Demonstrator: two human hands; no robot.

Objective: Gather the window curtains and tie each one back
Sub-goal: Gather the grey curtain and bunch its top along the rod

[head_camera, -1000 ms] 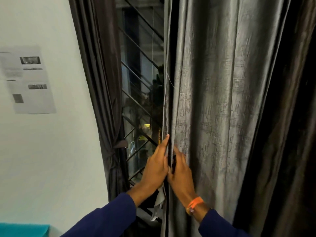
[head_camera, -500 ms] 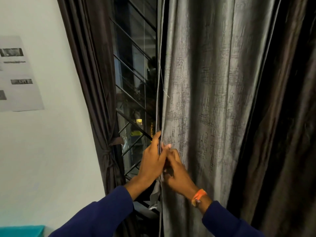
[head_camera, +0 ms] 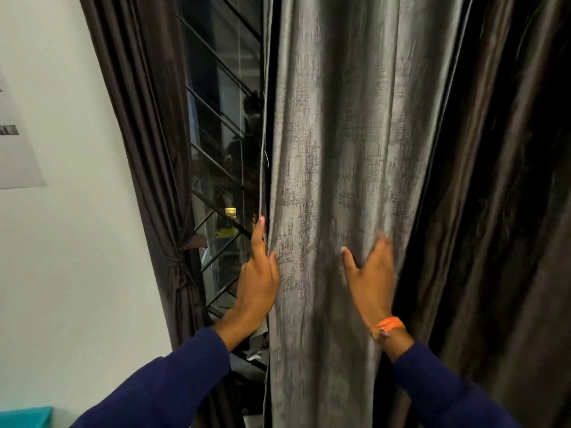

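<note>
A grey textured curtain [head_camera: 340,149] hangs in the middle, covering the right part of the window. My left hand [head_camera: 258,282] is at its left edge, index finger pointing up along the hem and thumb lying on the front of the fabric, pinching the edge. My right hand [head_camera: 369,276] lies flat on the curtain's front further right, fingers spread and blurred, near the fold where the grey cloth meets a dark brown curtain [head_camera: 494,211]. At the left, another dark brown curtain [head_camera: 148,134] is gathered and tied [head_camera: 178,268] against the wall.
Between the curtains shows the dark window with a black metal grille [head_camera: 221,177]. A white wall [head_camera: 71,242] on the left carries a printed sheet [head_camera: 15,156]. A teal object [head_camera: 24,417] sits at the bottom left corner.
My right hand has slid right across the grey curtain, away from my left hand, which stays at the curtain's left edge. The view has shifted slightly right.
</note>
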